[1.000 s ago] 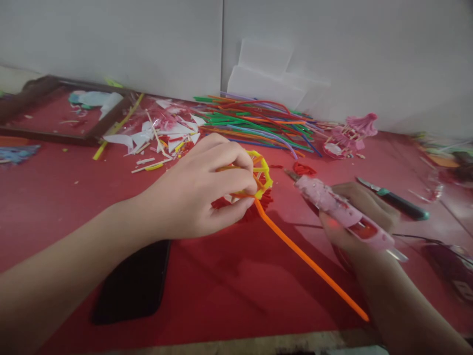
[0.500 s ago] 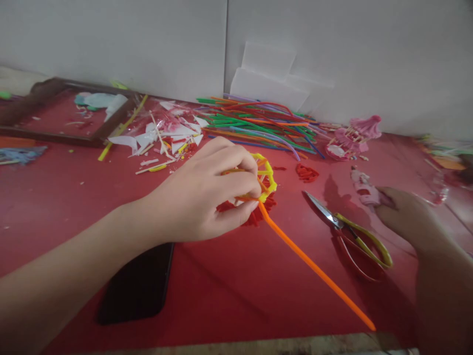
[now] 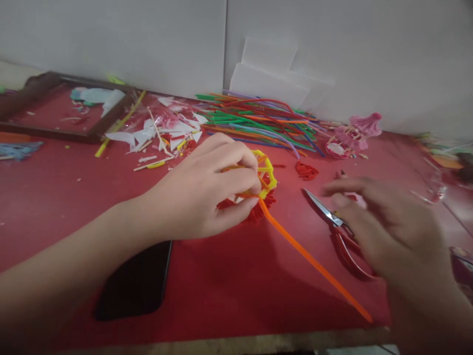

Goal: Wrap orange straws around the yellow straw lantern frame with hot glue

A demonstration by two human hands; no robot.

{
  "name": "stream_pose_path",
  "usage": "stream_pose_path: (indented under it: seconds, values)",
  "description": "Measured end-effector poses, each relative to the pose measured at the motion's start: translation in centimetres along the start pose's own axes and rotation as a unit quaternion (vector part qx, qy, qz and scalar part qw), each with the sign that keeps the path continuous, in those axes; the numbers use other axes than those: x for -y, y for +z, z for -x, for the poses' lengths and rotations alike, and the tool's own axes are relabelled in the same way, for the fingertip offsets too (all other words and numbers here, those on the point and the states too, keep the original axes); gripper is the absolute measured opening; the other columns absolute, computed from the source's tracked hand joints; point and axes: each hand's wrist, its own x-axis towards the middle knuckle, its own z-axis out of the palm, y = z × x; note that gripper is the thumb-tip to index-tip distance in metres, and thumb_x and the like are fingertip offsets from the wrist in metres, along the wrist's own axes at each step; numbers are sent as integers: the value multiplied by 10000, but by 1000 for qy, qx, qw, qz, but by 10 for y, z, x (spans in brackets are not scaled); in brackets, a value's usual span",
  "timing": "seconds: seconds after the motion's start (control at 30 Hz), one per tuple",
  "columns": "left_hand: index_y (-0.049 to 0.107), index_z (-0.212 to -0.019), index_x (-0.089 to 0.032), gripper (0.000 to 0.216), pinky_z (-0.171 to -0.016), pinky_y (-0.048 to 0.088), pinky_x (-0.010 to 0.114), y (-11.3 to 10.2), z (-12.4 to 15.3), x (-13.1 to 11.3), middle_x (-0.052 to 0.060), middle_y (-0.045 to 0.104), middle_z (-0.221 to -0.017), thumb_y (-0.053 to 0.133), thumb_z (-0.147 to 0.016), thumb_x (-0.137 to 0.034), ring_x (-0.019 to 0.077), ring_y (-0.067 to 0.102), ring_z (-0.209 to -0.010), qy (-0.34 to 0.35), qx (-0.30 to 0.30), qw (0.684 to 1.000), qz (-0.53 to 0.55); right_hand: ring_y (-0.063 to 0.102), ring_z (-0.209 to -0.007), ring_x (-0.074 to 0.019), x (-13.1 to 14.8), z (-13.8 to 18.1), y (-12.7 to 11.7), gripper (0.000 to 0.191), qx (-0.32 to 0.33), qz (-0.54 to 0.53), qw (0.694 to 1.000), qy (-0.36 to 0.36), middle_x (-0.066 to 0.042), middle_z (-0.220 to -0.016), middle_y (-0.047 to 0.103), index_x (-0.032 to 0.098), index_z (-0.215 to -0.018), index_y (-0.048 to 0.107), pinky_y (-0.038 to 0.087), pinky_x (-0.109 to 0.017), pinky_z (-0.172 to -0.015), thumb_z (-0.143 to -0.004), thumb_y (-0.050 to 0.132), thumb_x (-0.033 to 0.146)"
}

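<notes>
My left hand (image 3: 218, 192) is closed in a pinch on an orange pipe cleaner (image 3: 310, 259), whose long free end slants down to the right. Just past the fingertips shows a yellow and orange pipe-cleaner frame (image 3: 271, 175), partly hidden by the hand. Red pipe-cleaner pieces (image 3: 254, 214) lie beneath it. My right hand (image 3: 388, 222), slightly blurred, hovers over the scissors (image 3: 325, 212) with thumb and forefinger apart and nothing visible between them. Behind those fingers a bit of the pink glue gun (image 3: 357, 198) shows; most of it is hidden.
Colourful pipe cleaners (image 3: 258, 121) are heaped by the wall. A pink craft piece (image 3: 354, 135) stands right of them, and a small red coil (image 3: 306, 171) lies nearer. Paper scraps and sticks (image 3: 162, 135), a brown frame (image 3: 51, 133) and a black phone (image 3: 135, 281) are on the left.
My right hand has let go of the pink glue gun and moved left and nearer, over the scissors' handles. My left hand keeps its pinch and has hardly moved.
</notes>
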Motion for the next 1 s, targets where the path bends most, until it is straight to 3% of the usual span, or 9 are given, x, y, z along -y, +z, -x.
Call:
stream_pose_path:
  seconds: [0.07, 0.17, 0.33, 1.0]
  values:
    - [574, -860, -220, 69, -898, 443, 402, 0, 0, 0, 65, 630, -964, 568, -919, -186, 215, 602, -960, 1, 2, 1000, -4, 708, -767, -165, 36, 2, 0, 206, 71, -59, 993, -69, -12, -905, 748, 265, -1005, 690, 522, -290, -621, -946, 552, 406]
    - [569, -875, -220, 54, -894, 451, 412, 1, 1, 0, 69, 633, -975, 571, -924, -200, 217, 594, -949, 0, 2, 1000, -6, 718, -757, -175, 55, 5, 4, 178, 81, -66, 988, -117, -12, -868, 759, 252, -992, 677, 545, -305, -629, -911, 630, 404]
    - [567, -901, -247, 51, -891, 460, 421, 1, 1, 0, 56, 638, -969, 556, -934, -211, 208, 589, -917, -3, 2, 1000, -5, 713, -719, -145, 47, 2, 10, 96, 66, -70, 987, -130, 2, -825, 759, 251, -932, 677, 553, -284, -641, -941, 584, 232]
    - [576, -855, -215, 77, -883, 467, 393, 2, 0, -2, 68, 645, -964, 572, -929, -194, 193, 602, -925, 2, -9, 1000, 7, 695, -791, -172, 29, -25, 13, 122, 33, -28, 991, -125, -18, -890, 727, 261, -890, 722, 542, -292, -645, -911, 621, 195]
